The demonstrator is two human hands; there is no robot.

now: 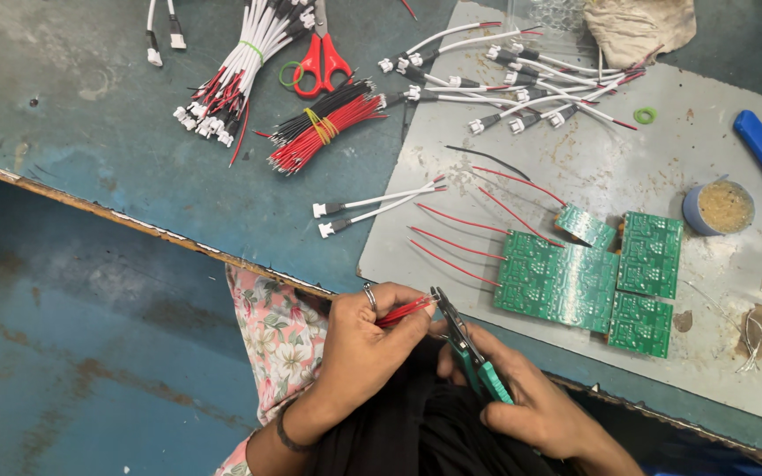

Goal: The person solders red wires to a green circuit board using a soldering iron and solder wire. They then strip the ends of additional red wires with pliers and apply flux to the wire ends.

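At the near edge of the counter (pixel 222 203), just over my lap, I see my left hand (pixel 359 348) with its grip pressed together on a small bunch of red wires (pixel 403 310), pinched close to their free ends. My right hand (pixel 535 405) has its grip closed around the green handles of a pair of cutters (pixel 465 344), whose dark nose meets the wire tips. The wires look light, thin and limp, so I judge they will flop unless held near the end being worked, and the insulation may slide under a loose pinch. Their long axis runs left to right, rising slightly, tips pointing right toward the cutter nose; the cutters point up and to the left. Further out, on a grey mat (pixel 593 159), lie green circuit boards (pixel 575 282) with single red leads fanned out to their left. Beyond those sit a banded bundle of red and black wires (pixel 324 132), red-handled scissors (pixel 321 57), and loose white connector leads (pixel 504 88).
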